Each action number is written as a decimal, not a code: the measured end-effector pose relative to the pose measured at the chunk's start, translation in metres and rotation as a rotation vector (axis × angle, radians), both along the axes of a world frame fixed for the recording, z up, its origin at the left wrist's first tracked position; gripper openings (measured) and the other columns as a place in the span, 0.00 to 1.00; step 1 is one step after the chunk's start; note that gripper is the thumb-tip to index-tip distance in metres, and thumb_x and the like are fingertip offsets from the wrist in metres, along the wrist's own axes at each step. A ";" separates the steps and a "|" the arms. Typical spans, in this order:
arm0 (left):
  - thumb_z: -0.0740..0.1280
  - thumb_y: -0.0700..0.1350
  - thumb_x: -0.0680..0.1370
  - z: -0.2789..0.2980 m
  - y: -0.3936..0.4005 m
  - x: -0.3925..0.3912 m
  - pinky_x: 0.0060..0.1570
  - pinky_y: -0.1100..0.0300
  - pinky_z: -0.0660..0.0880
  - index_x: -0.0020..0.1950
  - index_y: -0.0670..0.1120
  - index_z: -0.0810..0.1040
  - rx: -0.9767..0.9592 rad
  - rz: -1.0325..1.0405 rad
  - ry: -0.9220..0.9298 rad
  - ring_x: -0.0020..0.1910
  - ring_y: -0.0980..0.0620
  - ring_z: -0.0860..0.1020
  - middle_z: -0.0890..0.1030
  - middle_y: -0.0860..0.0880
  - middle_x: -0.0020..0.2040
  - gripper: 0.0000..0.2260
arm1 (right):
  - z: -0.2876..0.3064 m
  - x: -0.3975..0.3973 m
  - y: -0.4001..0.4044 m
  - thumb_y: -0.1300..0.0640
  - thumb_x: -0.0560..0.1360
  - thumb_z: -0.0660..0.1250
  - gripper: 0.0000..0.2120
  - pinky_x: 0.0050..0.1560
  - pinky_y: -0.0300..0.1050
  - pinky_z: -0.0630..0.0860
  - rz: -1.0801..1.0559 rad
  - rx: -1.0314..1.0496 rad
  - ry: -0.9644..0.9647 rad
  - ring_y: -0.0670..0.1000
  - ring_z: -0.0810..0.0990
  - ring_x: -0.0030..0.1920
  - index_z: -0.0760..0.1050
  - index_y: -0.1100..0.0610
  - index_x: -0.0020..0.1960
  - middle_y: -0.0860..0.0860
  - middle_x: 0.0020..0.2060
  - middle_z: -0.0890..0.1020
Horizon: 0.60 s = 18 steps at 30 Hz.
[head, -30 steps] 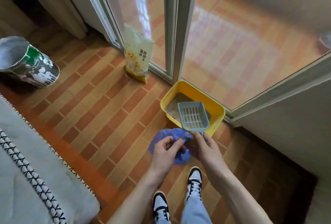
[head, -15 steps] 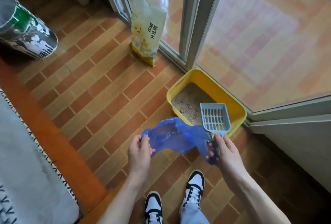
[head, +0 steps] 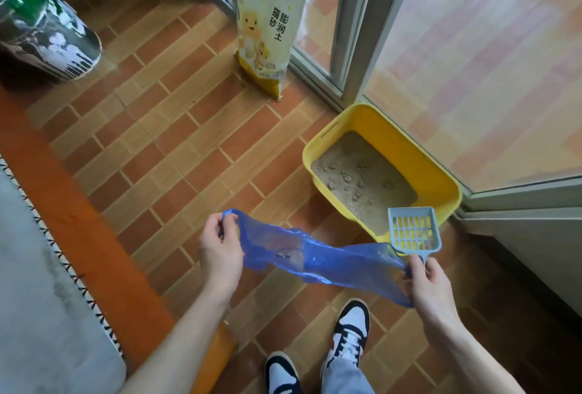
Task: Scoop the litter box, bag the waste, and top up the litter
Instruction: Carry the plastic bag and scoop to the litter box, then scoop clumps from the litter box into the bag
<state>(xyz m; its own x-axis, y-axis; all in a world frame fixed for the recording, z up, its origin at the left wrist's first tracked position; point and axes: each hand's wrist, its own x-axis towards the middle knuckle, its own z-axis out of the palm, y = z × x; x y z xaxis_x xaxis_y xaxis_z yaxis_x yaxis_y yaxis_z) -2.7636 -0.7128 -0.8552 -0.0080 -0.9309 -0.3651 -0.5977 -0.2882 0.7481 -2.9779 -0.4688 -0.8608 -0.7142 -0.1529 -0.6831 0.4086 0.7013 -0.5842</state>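
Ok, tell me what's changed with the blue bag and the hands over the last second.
The left hand has drawn its edge of the blue bag away from the right hand, so the bag went from bunched between the hands to stretched wide. Nothing was let go: the right hand still grips the bag's other edge and the scoop. The litter box and litter sack stayed put.
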 end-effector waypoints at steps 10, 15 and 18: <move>0.61 0.45 0.86 -0.057 -0.005 -0.022 0.30 0.58 0.75 0.56 0.45 0.81 0.136 -0.156 0.130 0.27 0.49 0.72 0.74 0.48 0.28 0.10 | -0.083 0.009 0.019 0.48 0.84 0.59 0.15 0.37 0.52 0.72 0.043 0.067 0.025 0.54 0.76 0.37 0.73 0.59 0.47 0.59 0.42 0.80; 0.60 0.47 0.85 -0.081 -0.006 -0.038 0.39 0.45 0.78 0.50 0.46 0.80 0.071 -0.288 0.112 0.28 0.48 0.73 0.71 0.47 0.25 0.10 | -0.099 -0.018 0.010 0.49 0.84 0.61 0.16 0.42 0.54 0.68 0.194 0.095 0.300 0.61 0.74 0.42 0.70 0.55 0.39 0.58 0.40 0.77; 0.62 0.47 0.84 -0.090 -0.009 -0.054 0.36 0.52 0.74 0.50 0.50 0.82 0.008 -0.351 0.105 0.31 0.53 0.72 0.73 0.58 0.29 0.10 | -0.090 -0.060 -0.019 0.48 0.83 0.61 0.16 0.42 0.55 0.67 0.331 0.090 0.477 0.60 0.72 0.41 0.69 0.55 0.40 0.57 0.39 0.76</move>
